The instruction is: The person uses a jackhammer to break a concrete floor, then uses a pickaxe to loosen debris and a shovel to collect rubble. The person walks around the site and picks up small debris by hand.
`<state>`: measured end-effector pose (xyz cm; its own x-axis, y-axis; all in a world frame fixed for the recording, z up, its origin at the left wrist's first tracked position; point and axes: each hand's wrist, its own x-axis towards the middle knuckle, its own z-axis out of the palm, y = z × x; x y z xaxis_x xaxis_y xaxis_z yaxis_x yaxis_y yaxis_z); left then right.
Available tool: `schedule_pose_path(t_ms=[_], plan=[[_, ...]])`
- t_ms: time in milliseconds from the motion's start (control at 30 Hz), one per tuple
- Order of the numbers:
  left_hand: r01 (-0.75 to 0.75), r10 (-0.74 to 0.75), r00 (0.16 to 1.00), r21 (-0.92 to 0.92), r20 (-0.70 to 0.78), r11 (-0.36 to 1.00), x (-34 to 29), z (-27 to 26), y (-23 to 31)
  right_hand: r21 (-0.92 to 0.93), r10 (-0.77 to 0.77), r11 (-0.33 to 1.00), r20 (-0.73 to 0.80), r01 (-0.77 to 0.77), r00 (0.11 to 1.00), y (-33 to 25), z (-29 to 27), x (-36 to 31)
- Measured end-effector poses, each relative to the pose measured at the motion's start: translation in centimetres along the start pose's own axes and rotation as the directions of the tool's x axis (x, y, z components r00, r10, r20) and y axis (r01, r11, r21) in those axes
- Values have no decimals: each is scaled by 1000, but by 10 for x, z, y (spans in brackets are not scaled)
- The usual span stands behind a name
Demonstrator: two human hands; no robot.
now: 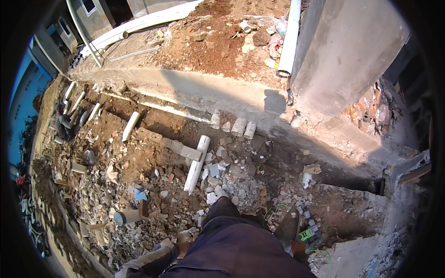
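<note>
My left hand (183, 249) hangs by my left thigh, below a grey sleeve; my body and the shade hide its fingers. Low on my right side, my right hand (299, 246) is closed at the wide end of a flat, tapering grey blade that looks like a hand saw (288, 224). Its narrow tip points forward over the rubble. Just beside this hand lies a green and grey tool (309, 232), of a kind I cannot make out, near a thin green cord (324, 252). Ahead of my foot, a white pipe (197, 164) lies across the dirt trench.
Broken stones and rubble (171, 208) surround my feet. Several short pipe pieces (238, 126) lie along the concrete ledge (204, 90). A capped pipe (129, 216) is at left, a concrete pillar (343, 51) at right. Another person (65, 123) crouches far left.
</note>
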<state>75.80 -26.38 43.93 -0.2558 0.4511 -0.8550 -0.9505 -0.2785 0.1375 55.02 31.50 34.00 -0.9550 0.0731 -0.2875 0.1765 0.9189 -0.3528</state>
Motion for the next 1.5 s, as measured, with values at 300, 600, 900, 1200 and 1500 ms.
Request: schedule_pose_path(t_ms=[300, 600, 900, 1200, 1500], plan=[[-766, 494, 589, 637, 640, 88, 26, -83, 13, 167, 128, 970, 267, -176, 955, -118, -48, 52], [-161, 80, 971, 373, 223, 914, 1, -60, 92, 62, -20, 998, 308, 1, 951, -247, -32, 96], [9, 576, 707, 819, -411, 573, -6, -113, 135, 42, -105, 994, 331, 97, 938, -327, -25, 126], [-126, 498, 636, 557, -589, 821, -3, -141, 140, 5, -107, 994, 340, 112, 934, -346, -16, 135], [-235, 363, 650, 278, -667, 931, 12, -130, 114, -72, -95, 991, 208, 112, 974, -268, -38, 138]])
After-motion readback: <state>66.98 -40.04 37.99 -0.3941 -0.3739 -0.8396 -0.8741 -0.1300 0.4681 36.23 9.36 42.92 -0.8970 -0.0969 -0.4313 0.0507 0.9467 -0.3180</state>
